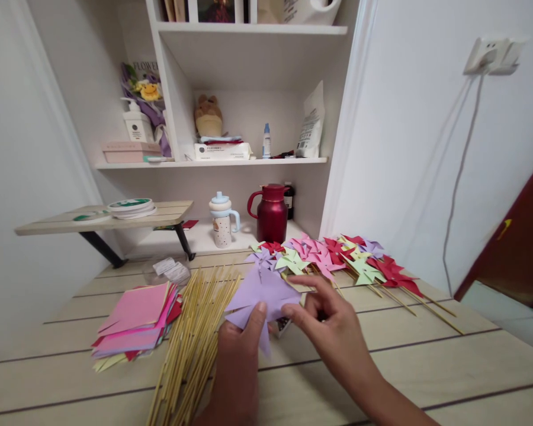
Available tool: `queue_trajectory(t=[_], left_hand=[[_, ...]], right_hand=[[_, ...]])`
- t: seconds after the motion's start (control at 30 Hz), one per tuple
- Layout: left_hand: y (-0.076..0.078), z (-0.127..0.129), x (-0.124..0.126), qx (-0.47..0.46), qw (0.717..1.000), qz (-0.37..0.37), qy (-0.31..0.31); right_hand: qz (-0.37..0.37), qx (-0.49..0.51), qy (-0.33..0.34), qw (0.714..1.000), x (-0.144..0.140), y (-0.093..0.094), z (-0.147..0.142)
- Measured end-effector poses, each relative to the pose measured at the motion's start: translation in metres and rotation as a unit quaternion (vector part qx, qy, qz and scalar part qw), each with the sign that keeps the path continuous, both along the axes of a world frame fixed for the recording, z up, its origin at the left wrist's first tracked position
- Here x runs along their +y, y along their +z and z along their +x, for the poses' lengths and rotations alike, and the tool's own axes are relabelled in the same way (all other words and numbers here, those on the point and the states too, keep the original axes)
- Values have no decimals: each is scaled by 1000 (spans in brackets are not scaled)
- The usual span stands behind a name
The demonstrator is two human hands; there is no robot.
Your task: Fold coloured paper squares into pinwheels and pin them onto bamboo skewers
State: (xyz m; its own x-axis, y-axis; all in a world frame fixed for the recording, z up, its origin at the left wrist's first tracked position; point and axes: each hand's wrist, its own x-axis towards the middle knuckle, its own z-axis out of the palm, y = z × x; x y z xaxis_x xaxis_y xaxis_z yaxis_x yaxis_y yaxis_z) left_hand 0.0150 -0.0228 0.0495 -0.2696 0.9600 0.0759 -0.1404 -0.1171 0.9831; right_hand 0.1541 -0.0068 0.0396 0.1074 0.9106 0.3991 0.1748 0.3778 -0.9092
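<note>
My left hand holds a lilac cut paper square by its lower edge, thumb on top. My right hand pinches the same paper at its right side, fingers bent toward its middle. Just under the paper, between my hands, a small dark-and-white box shows partly. A loose bundle of thin bamboo sticks lies to the left of my left hand. Finished paper pinwheels in red, pink, green and lilac lie behind my right hand, their sticks pointing right.
A stack of coloured paper squares lies at the left of the wooden table. Behind stand a red jug, a patterned cup, a small raised board with tape rolls, and white shelves.
</note>
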Motion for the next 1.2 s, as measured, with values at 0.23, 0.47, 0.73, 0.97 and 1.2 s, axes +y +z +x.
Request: queue_trajectory(t=[0.23,0.47,0.73,0.97,1.2], left_hand=[[-28,-2,11,98,993,-3,-67],[-28,0,9,185,971,120,-96],[-30,-2,10,214,959,170,-73],[-35,1,18,112,980,159,27],[-47,-4,41,-35,996,33,72]], right_hand=[[81,-38,-8,996,8,23,27],[-25,-90,134,987,9,24,30],[-17,-86,140,986,7,27,27],[-101,75,113,986,10,13,18],[-125,377,96,913,17,5,5]])
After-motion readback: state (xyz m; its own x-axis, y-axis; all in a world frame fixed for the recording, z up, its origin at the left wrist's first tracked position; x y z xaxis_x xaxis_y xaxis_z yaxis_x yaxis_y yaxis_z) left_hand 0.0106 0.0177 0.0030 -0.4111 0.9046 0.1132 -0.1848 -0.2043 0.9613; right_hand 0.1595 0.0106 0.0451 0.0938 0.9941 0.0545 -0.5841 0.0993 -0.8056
